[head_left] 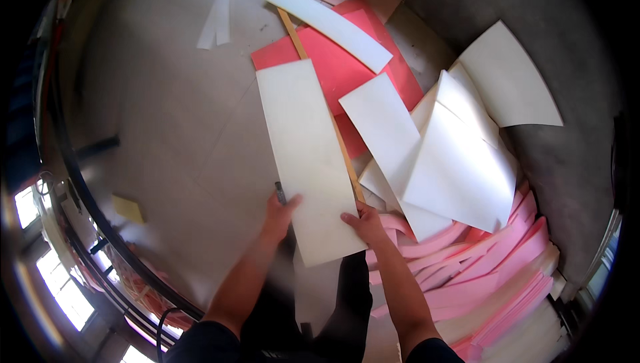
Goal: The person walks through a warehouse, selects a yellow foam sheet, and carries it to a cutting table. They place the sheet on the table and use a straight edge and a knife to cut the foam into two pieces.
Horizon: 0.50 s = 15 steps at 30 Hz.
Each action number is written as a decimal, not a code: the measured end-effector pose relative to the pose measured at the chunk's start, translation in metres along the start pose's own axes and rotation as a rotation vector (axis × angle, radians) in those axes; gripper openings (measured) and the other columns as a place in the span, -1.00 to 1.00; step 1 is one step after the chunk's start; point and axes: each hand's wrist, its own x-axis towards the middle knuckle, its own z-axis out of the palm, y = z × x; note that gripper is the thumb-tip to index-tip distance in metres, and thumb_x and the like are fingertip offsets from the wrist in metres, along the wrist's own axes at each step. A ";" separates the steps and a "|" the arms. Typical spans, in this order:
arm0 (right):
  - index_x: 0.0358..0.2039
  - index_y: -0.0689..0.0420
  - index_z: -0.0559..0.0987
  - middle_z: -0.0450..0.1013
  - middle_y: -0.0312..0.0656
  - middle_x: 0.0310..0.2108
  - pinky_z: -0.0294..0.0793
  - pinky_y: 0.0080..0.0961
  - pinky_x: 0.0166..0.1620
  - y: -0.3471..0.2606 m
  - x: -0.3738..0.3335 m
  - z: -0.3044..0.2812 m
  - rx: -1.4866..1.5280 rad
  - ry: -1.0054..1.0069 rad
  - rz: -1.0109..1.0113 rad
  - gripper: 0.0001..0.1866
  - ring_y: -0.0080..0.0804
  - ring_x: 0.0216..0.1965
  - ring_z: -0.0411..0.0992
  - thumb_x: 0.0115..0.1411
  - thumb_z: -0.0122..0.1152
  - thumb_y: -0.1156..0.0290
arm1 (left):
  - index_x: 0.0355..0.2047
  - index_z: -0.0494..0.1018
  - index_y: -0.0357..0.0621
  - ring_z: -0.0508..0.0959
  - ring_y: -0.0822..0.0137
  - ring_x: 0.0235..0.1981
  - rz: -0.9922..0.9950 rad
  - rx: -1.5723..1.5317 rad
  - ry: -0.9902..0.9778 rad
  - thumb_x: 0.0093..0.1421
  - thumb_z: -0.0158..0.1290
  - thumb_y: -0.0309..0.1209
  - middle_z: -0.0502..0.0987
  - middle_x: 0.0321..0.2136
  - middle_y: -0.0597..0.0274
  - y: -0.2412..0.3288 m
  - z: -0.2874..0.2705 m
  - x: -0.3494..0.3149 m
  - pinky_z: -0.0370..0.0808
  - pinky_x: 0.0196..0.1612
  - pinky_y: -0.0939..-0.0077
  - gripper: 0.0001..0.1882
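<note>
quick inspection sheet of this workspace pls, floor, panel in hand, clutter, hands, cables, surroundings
Surface: pale grey floor
In hand: off-white panel, held near its lower end
Clutter: red sheets beyond; white sheets and pink strips at right; yellow block at left
Hands: left hand grips the panel's left edge, small dark object beside it; right hand grips the right edge
Cables: dark curved line at lower left, possibly a cable
Surroundings: bright windows at left

1. Long panel [310, 156]: plain off-white.
2. Broad sheets [460, 170] by the right edge of the grey floor [173, 116]: plain white.
3. Flat sheets [327, 76] toward its far edge: red.
4. Strips [493, 263], near right corner: pink.
5. Small block [128, 208]: probably pale yellow, though blurred.
</note>
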 end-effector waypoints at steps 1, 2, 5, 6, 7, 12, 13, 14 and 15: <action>-0.07 0.26 0.52 0.53 -0.25 -0.25 0.46 -0.54 -0.16 0.002 -0.009 0.004 0.067 -0.010 0.006 -0.69 -0.54 -0.28 0.45 0.16 0.20 0.51 | -0.16 0.45 -0.24 0.44 0.49 -0.54 -0.064 0.023 -0.023 0.11 0.19 -0.44 0.53 -0.43 0.33 0.000 -0.006 -0.004 0.37 -0.51 0.57 -0.70; -0.11 0.27 0.54 0.54 -0.26 -0.27 0.47 -0.55 -0.18 0.003 -0.019 0.006 0.135 -0.018 0.012 -0.74 -0.55 -0.30 0.46 0.16 0.19 0.54 | -0.18 0.45 -0.23 0.39 0.53 -0.60 -0.127 0.045 -0.048 0.11 0.19 -0.43 0.51 -0.48 0.36 0.003 -0.018 -0.002 0.30 -0.57 0.58 -0.72; -0.08 0.27 0.53 0.54 -0.25 -0.26 0.47 -0.55 -0.17 -0.007 -0.054 0.007 0.052 -0.074 0.144 -0.72 -0.54 -0.28 0.47 0.17 0.17 0.54 | -0.18 0.45 -0.24 0.29 0.56 -0.71 -0.296 -0.082 -0.121 0.12 0.20 -0.41 0.42 -0.61 0.42 0.003 -0.053 -0.001 0.20 -0.66 0.60 -0.72; -0.07 0.27 0.52 0.54 -0.24 -0.25 0.48 -0.54 -0.17 -0.010 -0.061 0.006 0.013 -0.101 0.164 -0.71 -0.54 -0.27 0.47 0.17 0.17 0.54 | -0.17 0.45 -0.25 0.27 0.56 -0.74 -0.332 -0.163 -0.149 0.13 0.20 -0.41 0.38 -0.66 0.44 0.004 -0.056 0.007 0.18 -0.68 0.59 -0.71; -0.05 0.27 0.51 0.54 -0.23 -0.25 0.48 -0.53 -0.17 -0.008 -0.075 0.009 -0.021 -0.132 0.193 -0.69 -0.54 -0.26 0.48 0.17 0.16 0.54 | -0.18 0.45 -0.24 0.28 0.56 -0.73 -0.347 -0.109 -0.102 0.12 0.21 -0.41 0.40 -0.64 0.42 0.003 -0.059 0.005 0.19 -0.67 0.59 -0.71; 0.02 0.27 0.47 0.54 -0.20 -0.22 0.50 -0.51 -0.15 -0.024 -0.137 0.020 -0.165 -0.150 0.275 -0.59 -0.49 -0.23 0.49 0.14 0.23 0.50 | -0.25 0.44 -0.21 0.39 0.52 -0.67 -0.314 0.078 -0.023 0.08 0.25 -0.42 0.50 -0.54 0.33 0.023 -0.071 -0.013 0.25 -0.64 0.59 -0.73; 0.03 0.27 0.47 0.54 -0.20 -0.21 0.50 -0.50 -0.15 -0.018 -0.146 0.024 -0.082 -0.128 0.252 -0.57 -0.48 -0.23 0.49 0.13 0.25 0.50 | -0.26 0.44 -0.21 0.41 0.51 -0.65 -0.238 0.025 0.047 0.08 0.25 -0.42 0.51 -0.51 0.30 0.025 -0.072 -0.017 0.26 -0.64 0.59 -0.73; 0.04 0.27 0.46 0.53 -0.20 -0.21 0.51 -0.50 -0.14 -0.014 -0.154 0.024 -0.002 -0.108 0.227 -0.54 -0.47 -0.23 0.49 0.11 0.28 0.49 | -0.27 0.43 -0.21 0.43 0.49 -0.63 -0.160 -0.030 0.117 0.07 0.26 -0.42 0.53 -0.48 0.28 0.028 -0.071 -0.021 0.27 -0.63 0.59 -0.73; 0.04 0.27 0.46 0.53 -0.20 -0.21 0.52 -0.50 -0.15 -0.020 -0.165 0.025 0.022 -0.060 0.229 -0.54 -0.47 -0.23 0.50 0.10 0.29 0.49 | -0.27 0.43 -0.20 0.46 0.48 -0.61 -0.082 -0.082 0.186 0.07 0.27 -0.43 0.54 -0.45 0.25 0.035 -0.074 -0.030 0.29 -0.62 0.59 -0.72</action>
